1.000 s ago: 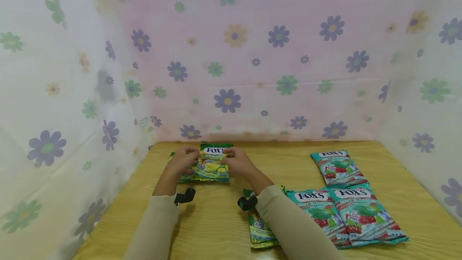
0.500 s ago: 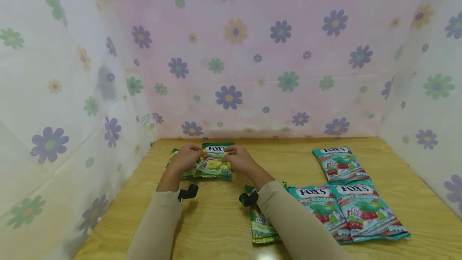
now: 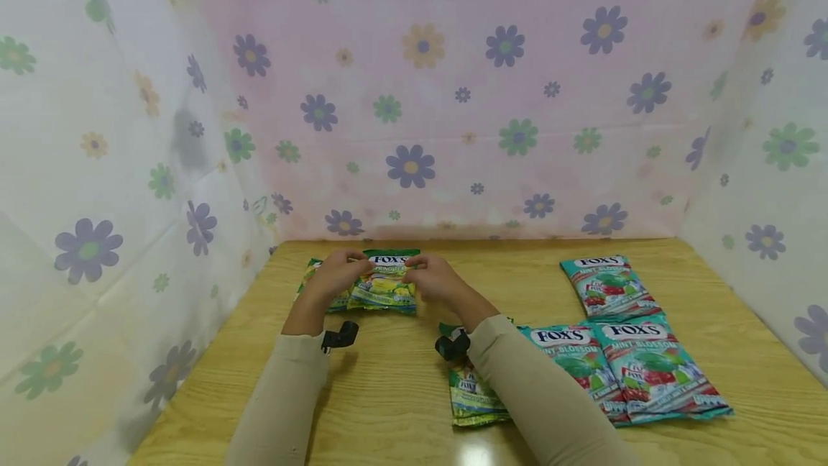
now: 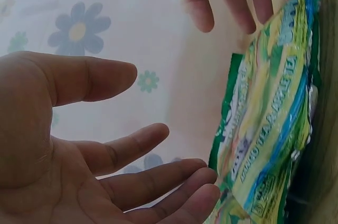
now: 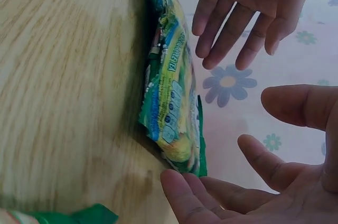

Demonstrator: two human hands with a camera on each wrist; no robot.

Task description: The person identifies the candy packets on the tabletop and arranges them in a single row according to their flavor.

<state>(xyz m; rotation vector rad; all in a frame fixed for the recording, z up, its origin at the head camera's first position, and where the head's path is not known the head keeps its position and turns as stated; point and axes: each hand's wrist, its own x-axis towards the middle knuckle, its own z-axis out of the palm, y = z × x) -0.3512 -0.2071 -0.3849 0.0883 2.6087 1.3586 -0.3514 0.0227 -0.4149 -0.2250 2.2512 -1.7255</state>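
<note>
A green and yellow bag of Fox's candy (image 3: 386, 292) lies at the far left of the table, with a second green bag (image 3: 339, 302) partly beneath its left edge. My left hand (image 3: 333, 277) hovers over the left side, hiding part of both. In the left wrist view, its thumb and fingers are spread and fairly straight, the lower fingertips close to the bag (image 4: 269, 113). At the right edge is my right hand (image 3: 440, 282), fingers extended. In the right wrist view, its lower fingertips are near the bag's end (image 5: 177, 97); whether they touch it I cannot tell.
Several teal Fox's mint bags (image 3: 653, 372) lie at the right of the wooden table (image 3: 388, 394). Another green and yellow bag (image 3: 475, 394) sits beside them, partly under my right sleeve (image 3: 530, 387). A flowered cloth (image 3: 453, 92) surrounds the table's back and sides.
The head view has tilted slightly, so the table appears higher. My right hand has eased a little to the right from the upper bag. The bags stay in place.
</note>
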